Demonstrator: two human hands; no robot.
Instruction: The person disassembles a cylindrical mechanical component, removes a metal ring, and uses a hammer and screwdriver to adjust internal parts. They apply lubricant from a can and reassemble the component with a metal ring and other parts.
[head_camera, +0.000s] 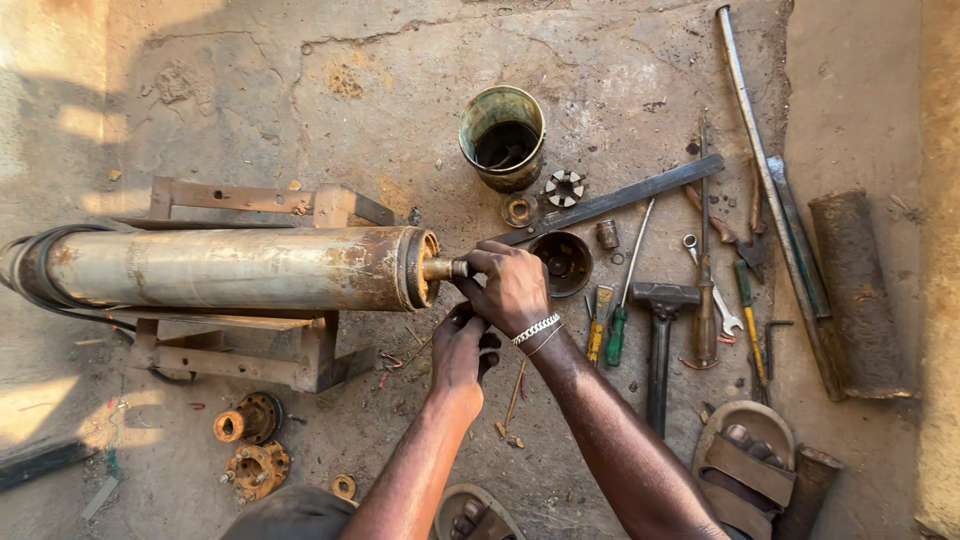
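Your right hand (510, 285) is wrapped down over the short brass shaft (446, 268) that sticks out of the end of the long rusty cylinder (230, 268), fingers closed on it. Your left hand (462, 350) sits just below, also curled shut, though I can't tell what it's pinching, if anything; it looks like it's backing up the right one from underneath.

The cylinder lies on its side across a rusty metal stand (250, 350), which keeps that shaft end off the concrete floor (300, 100) and at a height you can reach from a squat.

Everything else is fanned out on your right within arm's reach: a sledge hammer (660, 330), green and yellow screwdrivers (610, 325), spanners (715, 300), a flat steel bar (620, 200) and a long pipe (755, 150). A dirty metal can (502, 138) stands past your hands, with a black cup-shaped part (563, 263) and a toothed coupling (565, 188) beside it. Two rusty flanged pieces (250, 440) lie near the stand, well apart from the tools.
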